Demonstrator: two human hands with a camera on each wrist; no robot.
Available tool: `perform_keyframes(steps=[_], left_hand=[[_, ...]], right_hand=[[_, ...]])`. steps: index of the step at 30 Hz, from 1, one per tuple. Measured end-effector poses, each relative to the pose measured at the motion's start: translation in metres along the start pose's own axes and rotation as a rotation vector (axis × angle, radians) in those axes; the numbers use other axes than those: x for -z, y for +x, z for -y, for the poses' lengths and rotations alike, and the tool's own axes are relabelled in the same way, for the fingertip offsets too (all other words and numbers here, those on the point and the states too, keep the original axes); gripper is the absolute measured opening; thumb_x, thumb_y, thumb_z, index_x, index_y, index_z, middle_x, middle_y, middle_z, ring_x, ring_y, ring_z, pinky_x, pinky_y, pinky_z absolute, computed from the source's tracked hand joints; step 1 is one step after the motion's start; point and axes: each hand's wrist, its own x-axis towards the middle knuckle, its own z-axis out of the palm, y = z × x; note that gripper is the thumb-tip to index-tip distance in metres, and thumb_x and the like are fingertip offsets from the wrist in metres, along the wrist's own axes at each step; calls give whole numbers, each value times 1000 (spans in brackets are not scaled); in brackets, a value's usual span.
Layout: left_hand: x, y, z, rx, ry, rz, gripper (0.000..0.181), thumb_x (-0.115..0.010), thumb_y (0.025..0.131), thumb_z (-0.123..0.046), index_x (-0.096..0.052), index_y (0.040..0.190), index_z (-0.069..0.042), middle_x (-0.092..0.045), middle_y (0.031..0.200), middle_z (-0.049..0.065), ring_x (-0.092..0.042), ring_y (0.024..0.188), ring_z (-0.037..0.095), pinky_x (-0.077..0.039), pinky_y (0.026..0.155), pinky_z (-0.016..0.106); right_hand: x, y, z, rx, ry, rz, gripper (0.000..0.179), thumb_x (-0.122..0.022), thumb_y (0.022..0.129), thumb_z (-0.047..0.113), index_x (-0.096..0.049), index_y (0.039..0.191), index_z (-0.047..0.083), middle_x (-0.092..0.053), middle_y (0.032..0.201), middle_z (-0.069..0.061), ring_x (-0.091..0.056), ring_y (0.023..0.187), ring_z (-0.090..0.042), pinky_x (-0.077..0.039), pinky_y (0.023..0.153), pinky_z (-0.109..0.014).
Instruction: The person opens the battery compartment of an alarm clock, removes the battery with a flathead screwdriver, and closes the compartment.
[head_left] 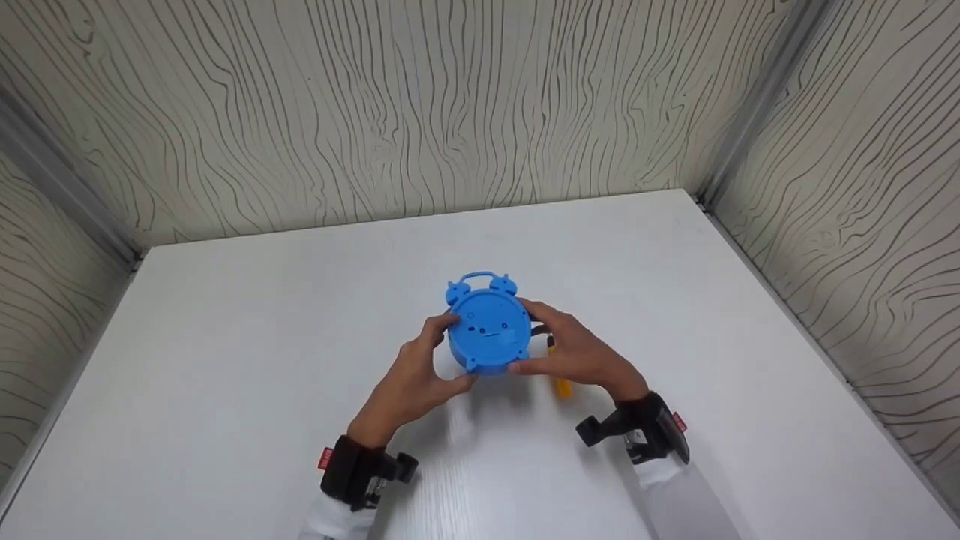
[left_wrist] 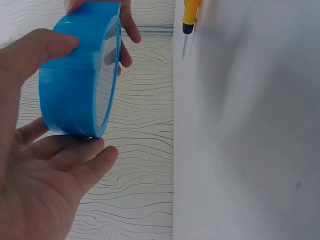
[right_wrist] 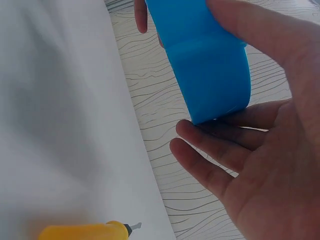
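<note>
A blue twin-bell alarm clock (head_left: 491, 330) is held up above the table, its back facing the head camera and its bells and handle at the top. My left hand (head_left: 411, 381) grips its left side, thumb at the lower edge and fingers along the rim. On the other side, my right hand (head_left: 574, 349) grips the rim, with its thumb near the clock's foot. In the left wrist view the clock's side wall (left_wrist: 70, 100) and glossy front edge show. A yellow-handled screwdriver (head_left: 561, 382) lies on the table below my right hand, partly hidden by it.
The white table (head_left: 262, 337) reaches back to a wood-grain patterned wall (head_left: 420, 112). Grey metal posts (head_left: 757, 112) stand at its far corners. Black straps with small cameras (head_left: 652, 427) sit on both wrists.
</note>
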Motion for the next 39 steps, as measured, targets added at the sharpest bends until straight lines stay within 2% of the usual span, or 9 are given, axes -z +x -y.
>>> perform_keyframes(steps=[7, 17, 27, 33, 39], left_hand=[[-4, 1, 6, 11, -26, 40, 77, -78, 81, -23, -32, 141, -12, -38, 154, 18, -43, 139, 36, -42, 108, 50], [-10, 2, 16, 133, 2, 106, 77, -78, 80, -19, -32, 141, -12, -40, 152, 19, -44, 138, 35, -42, 108, 49], [-13, 2, 22, 199, 42, 147, 81, -81, 78, -23, -32, 143, -15, -40, 153, 17, -43, 140, 32, -42, 109, 48], [-16, 1, 25, 219, 57, 166, 83, -81, 79, -24, -31, 144, -15, -40, 153, 18, -43, 140, 33, -42, 109, 49], [-18, 2, 29, 204, 77, 176, 81, -80, 79, -23, -31, 143, -14, -40, 152, 18, -42, 140, 32, -41, 110, 47]], right_hand=[[-2, 1, -2, -24, -5, 27, 94, -79, 78, 43, -29, 153, 15, -44, 151, -7, -50, 131, -30, -45, 106, -55], [-8, 3, -5, -94, -95, 81, 96, -80, 75, 47, -32, 152, 15, -46, 149, -7, -51, 130, -30, -46, 106, -53], [-14, 3, -6, -141, -119, 93, 95, -81, 74, 43, -33, 151, 15, -46, 150, -7, -50, 131, -30, -43, 108, -55], [-16, 3, -9, -147, -118, 97, 94, -82, 73, 39, -34, 150, 15, -45, 151, -7, -47, 135, -31, -40, 110, -55], [-17, 4, -13, -139, -137, 109, 95, -84, 72, 39, -36, 149, 13, -45, 150, -9, -43, 139, -31, -35, 114, -55]])
